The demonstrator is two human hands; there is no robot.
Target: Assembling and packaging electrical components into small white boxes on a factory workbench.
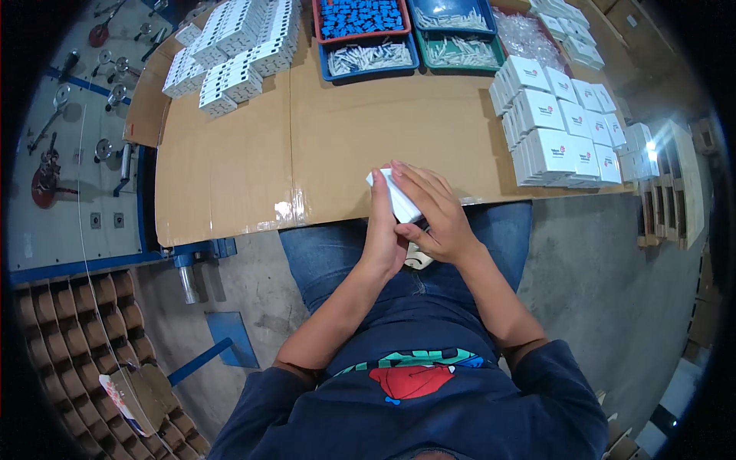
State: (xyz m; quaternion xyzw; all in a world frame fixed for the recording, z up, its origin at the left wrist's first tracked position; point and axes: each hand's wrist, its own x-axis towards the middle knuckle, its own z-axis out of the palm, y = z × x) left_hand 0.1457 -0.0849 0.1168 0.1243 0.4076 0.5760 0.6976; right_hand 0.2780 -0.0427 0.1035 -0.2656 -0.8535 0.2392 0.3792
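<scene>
A small white box (403, 205) is held between my two hands, just over the near edge of the cardboard-covered table. My left hand (381, 234) is closed along its left side, thumb pointing up. From the right, my right hand (439, 215) wraps over the top and side of the box, its fingers reaching across the far end. Much of the box is hidden by the fingers, so I cannot tell whether it is fully closed. Below the hands, a pale object (416, 258) shows in part at my lap.
Stacked white boxes (553, 130) stand on the table's right. White pieces with dark square holes (249, 54) are piled at the far left. Trays at the back hold blue parts (360, 17) and white parts (369, 58); clear plastic bags (529, 38) lie beside them.
</scene>
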